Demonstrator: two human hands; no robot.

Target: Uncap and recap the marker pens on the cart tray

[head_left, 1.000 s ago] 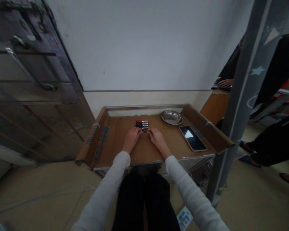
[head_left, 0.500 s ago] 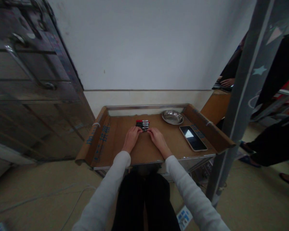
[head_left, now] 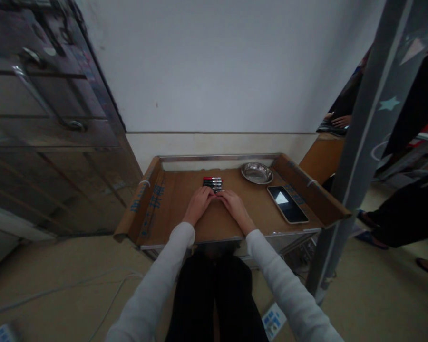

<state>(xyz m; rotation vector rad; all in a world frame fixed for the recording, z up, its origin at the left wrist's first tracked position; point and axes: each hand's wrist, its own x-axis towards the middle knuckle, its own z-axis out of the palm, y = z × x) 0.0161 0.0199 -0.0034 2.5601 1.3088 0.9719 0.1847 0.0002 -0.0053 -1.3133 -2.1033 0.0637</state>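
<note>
Several markers [head_left: 212,181] lie side by side in a stack-like row on the cardboard, a red one farthest from me and black ones nearer. My left hand [head_left: 200,203] is closed at the near left end of the row, its fingertips on the nearest marker. Opposite it, my right hand [head_left: 232,204] pinches at that marker's right end. The fingertips almost meet and cover most of this marker, so its colour is hard to make out. Both wrists rest low over the front part of the cardboard.
A round metal dish [head_left: 257,173] stands at the back right of the cardboard-lined table [head_left: 174,209]. A phone [head_left: 288,204] lies in front of it. The cardboard sides curl upward. A metal post [head_left: 364,142] rises on the right, with people beyond it.
My fingertips have come closer together over the nearest marker. The markers, dish and phone keep their places; the view has shifted slightly.
</note>
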